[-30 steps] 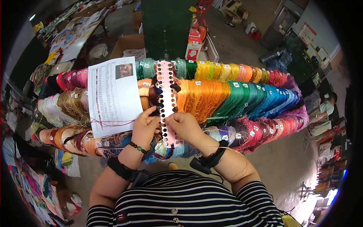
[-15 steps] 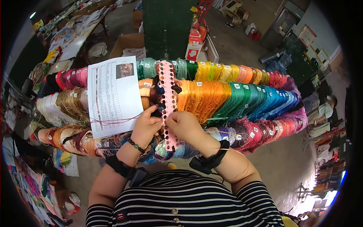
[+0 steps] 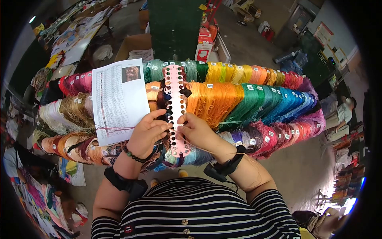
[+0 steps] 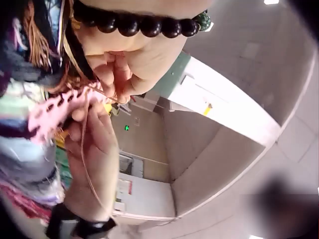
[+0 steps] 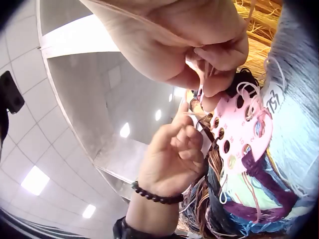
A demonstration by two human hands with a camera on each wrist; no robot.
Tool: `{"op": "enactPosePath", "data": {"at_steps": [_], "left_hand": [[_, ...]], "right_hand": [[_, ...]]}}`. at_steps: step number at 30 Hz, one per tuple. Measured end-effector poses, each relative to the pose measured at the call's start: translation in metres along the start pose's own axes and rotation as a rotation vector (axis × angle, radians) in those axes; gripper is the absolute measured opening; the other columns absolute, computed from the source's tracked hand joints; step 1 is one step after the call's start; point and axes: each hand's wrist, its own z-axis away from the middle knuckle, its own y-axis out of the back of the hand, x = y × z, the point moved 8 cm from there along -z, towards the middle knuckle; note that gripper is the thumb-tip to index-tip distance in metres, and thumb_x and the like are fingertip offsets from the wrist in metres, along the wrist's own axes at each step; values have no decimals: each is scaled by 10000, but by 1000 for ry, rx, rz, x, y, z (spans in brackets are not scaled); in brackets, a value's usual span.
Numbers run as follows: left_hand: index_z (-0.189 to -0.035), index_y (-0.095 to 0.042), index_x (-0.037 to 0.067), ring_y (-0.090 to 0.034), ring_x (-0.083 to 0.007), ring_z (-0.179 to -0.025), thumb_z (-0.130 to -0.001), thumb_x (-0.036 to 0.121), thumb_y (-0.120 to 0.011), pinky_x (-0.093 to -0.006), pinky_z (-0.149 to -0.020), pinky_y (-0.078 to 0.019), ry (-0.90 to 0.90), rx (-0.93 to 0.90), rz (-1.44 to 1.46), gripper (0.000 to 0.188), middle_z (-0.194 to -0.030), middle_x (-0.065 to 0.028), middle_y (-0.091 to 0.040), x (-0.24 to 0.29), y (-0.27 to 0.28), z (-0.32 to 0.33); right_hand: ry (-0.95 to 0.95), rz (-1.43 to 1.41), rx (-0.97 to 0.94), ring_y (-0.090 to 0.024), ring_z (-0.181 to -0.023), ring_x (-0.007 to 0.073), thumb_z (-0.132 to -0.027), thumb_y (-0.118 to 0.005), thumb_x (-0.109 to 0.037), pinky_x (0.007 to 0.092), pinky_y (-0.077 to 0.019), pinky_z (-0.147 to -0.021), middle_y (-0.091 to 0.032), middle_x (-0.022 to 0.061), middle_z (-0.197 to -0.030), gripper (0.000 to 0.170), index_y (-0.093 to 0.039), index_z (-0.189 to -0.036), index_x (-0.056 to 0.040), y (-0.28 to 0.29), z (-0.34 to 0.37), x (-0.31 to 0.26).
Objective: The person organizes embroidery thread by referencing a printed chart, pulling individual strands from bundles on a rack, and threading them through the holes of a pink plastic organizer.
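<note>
A pink thread card (image 3: 178,139) with rows of punched holes, dark thread tufts looped in several of them, lies upright over the hanging skeins. At its left edge my left hand (image 3: 149,133) pinches a thin tan thread (image 4: 102,92) between thumb and finger. My right hand (image 3: 195,131) is at the card's right edge, fingers curled around the same pale thread, which trails back along the forearm. In the right wrist view, the fingertips of the right hand (image 5: 214,59) overlap the end of the card (image 5: 239,127).
Rows of coloured, labelled skeins (image 3: 217,101) hang on rails to both sides. A printed sheet (image 3: 119,103) with a chart and picture lies over them on the left, a reddish strand across it. Behind stands a dark green pillar (image 3: 175,32). Another person (image 3: 343,113) is at far right.
My left hand has drawn slightly left and down, its fingers spreading more. My right hand has shifted slightly right. The card has tilted a little between frames.
</note>
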Motion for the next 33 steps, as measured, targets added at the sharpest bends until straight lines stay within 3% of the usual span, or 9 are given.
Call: {"op": "enactPosePath", "data": {"at_steps": [7,13,17,20,24,26,29,32,33], "left_hand": [[-1318,-437,4,-613,-118,-925,-903,52,-574,-220,-759,-475,-63,-46,34,440,-992,-76,-648,-6,9,-8],[-1319,-440,7,-619,-126,-938,-904,50,-580,-191,-711,-469,-85,-105,183,440,-1013,-95,-646,-2,2,-7],[-1348,-421,12,-635,-129,-930,-900,39,-576,-170,-633,-452,-73,-156,195,475,-1061,-122,-645,-4,-2,-5],[-1399,-371,21,-649,-132,-861,-898,34,-566,-161,-566,-426,-15,-110,65,538,-1131,-151,-634,-4,-4,-1],[-1445,-291,16,-632,-102,-796,-862,-40,-555,-192,-621,-488,-81,-209,-150,643,-1240,-190,-588,-16,-17,-5],[-1412,-330,-3,-593,-84,-794,-821,-33,-618,-220,-692,-495,-120,-211,-328,658,-1041,-98,-618,-14,-20,0],[-1357,-401,10,-539,-79,-739,-774,-10,-680,-220,-685,-463,-195,-184,-430,647,-786,10,-494,-10,-14,3],[-1351,-429,41,-516,-68,-717,-761,-11,-690,-217,-640,-441,-230,-138,-565,647,-791,11,-500,-11,-4,6],[-1315,-486,62,-481,-58,-678,-774,6,-681,-210,-606,-414,-248,-68,-616,577,-753,25,-466,-8,2,10]], "right_hand": [[-67,-202,-74,-548,-616,77,-930,-557,-81,204,-424,-544,-651,57,-777,154,-475,-1054,-38,-1,0,8],[4,-55,-104,-606,-736,96,-883,-636,-85,212,-446,-600,-674,70,-845,307,-454,-1120,-16,-4,7,5],[-35,-64,-77,-612,-741,93,-908,-598,-86,205,-448,-610,-675,75,-861,231,-475,-1094,-26,-1,7,6],[-37,-181,-87,-613,-731,91,-936,-560,-104,203,-450,-613,-671,70,-860,158,-501,-1067,-39,-1,5,10],[-52,-414,-146,-612,-716,93,-956,-536,-138,204,-451,-604,-658,52,-829,122,-523,-1040,-51,-4,11,-5],[-66,-462,-192,-605,-709,90,-939,-572,-147,203,-446,-604,-652,49,-821,152,-523,-1042,-48,-3,14,-6],[135,112,191,-579,-698,73,-895,-644,-140,203,-435,-596,-633,31,-803,177,-551,-1001,-32,27,11,4],[281,451,351,-518,-551,125,-817,-728,-209,278,-425,-528,-601,31,-678,259,-569,-878,-14,29,9,-6],[216,415,294,-512,-555,121,-814,-729,-199,279,-425,-531,-595,29,-668,245,-577,-854,-11,29,2,9]]}}
